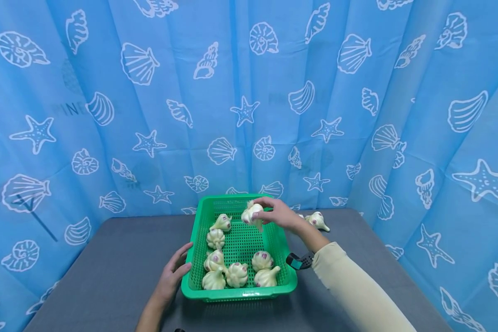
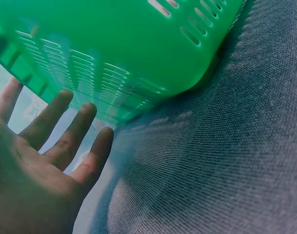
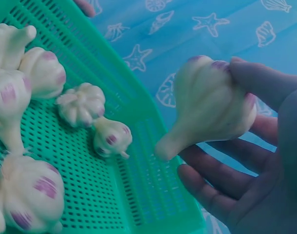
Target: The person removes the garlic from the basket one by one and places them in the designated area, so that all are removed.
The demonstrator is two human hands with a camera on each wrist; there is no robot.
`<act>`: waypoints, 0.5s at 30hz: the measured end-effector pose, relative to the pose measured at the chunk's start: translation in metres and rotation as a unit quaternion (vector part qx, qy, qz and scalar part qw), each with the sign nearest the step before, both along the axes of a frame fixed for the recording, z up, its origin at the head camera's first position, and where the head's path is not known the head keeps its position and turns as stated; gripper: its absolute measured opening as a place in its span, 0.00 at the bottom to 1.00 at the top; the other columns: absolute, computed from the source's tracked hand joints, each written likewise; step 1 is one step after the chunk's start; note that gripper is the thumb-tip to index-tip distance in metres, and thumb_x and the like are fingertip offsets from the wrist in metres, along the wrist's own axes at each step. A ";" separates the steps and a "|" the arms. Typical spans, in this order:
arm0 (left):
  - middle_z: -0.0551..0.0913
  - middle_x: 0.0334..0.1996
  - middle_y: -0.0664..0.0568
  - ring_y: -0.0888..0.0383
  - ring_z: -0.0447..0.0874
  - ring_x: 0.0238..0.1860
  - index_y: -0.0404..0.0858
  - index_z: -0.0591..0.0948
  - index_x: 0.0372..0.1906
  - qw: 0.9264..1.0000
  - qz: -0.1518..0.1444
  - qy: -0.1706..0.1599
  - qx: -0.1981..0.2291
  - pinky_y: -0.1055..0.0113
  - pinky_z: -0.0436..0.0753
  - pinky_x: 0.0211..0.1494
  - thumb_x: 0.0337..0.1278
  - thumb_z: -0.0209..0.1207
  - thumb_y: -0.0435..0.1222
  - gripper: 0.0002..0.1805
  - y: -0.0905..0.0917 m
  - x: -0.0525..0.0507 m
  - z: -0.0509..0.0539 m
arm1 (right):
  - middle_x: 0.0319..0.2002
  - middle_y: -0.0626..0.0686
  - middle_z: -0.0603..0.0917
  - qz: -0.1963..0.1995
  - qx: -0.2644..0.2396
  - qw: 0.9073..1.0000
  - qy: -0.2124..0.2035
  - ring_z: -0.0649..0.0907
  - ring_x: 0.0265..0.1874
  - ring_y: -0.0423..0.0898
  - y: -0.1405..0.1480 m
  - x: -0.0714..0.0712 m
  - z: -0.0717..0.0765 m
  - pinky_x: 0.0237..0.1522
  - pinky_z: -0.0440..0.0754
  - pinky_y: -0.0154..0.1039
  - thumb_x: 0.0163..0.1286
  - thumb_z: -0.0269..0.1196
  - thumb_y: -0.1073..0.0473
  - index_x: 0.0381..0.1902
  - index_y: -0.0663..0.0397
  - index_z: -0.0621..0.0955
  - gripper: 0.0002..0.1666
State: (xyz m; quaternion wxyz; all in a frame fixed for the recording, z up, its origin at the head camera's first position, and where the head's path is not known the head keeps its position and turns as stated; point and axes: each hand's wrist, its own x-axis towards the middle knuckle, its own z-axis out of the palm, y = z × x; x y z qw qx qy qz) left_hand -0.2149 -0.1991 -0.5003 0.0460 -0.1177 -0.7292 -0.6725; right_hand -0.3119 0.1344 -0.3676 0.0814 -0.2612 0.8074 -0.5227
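Green basket (image 1: 224, 293): seven garlic bulbs (image 1: 237, 275) in, another bulb (image 1: 251, 213) gripped above by right hand (image 1: 280, 213), at least one bulb (image 1: 316, 220) remaining rightward, left hand (image 1: 171, 273) alongside, spread, empty.

We are looking at a small curtained-off booth, but whether it stands in a home, a lab or a workshop we cannot tell. What marks it out for us is the blue curtain (image 1: 274, 124), printed with white shells (image 1: 139, 64) and starfish (image 1: 245, 111), that hangs in folds behind the grey, cloth-topped desk (image 1: 120, 276) and along both its sides.
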 end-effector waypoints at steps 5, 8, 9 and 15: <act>0.67 0.65 0.34 0.43 0.67 0.61 0.39 0.62 0.73 1.000 -0.002 0.000 0.003 0.60 0.76 0.51 0.72 0.49 0.33 0.27 0.000 0.000 0.000 | 0.59 0.65 0.73 -0.032 -0.020 0.999 0.014 0.80 0.49 0.56 0.007 0.001 0.007 0.40 0.82 0.49 0.72 0.60 0.56 0.68 0.62 0.70 0.30; 0.67 0.64 0.34 0.43 0.67 0.61 0.39 0.62 0.73 1.000 0.000 -0.006 0.003 0.58 0.76 0.52 0.72 0.49 0.34 0.27 0.000 -0.001 -0.001 | 0.59 0.65 0.73 -0.061 -0.038 0.997 0.017 0.81 0.45 0.55 0.013 -0.005 0.003 0.39 0.81 0.57 0.72 0.60 0.55 0.68 0.60 0.69 0.30; 0.67 0.64 0.34 0.43 0.68 0.61 0.39 0.63 0.73 1.000 0.002 -0.007 0.001 0.58 0.75 0.52 0.72 0.49 0.34 0.27 0.000 0.000 -0.001 | 0.58 0.65 0.73 -0.073 -0.043 0.996 0.018 0.81 0.43 0.55 0.015 -0.007 0.003 0.39 0.81 0.59 0.72 0.60 0.54 0.68 0.59 0.69 0.30; 0.67 0.63 0.36 0.44 0.69 0.59 0.40 0.63 0.73 1.000 0.006 -0.013 -0.001 0.56 0.76 0.52 0.72 0.50 0.36 0.27 0.000 -0.001 -0.002 | 0.59 0.67 0.72 -0.128 -0.077 0.989 0.012 0.80 0.45 0.59 0.028 -0.012 0.001 0.34 0.82 0.58 0.74 0.58 0.54 0.69 0.58 0.67 0.30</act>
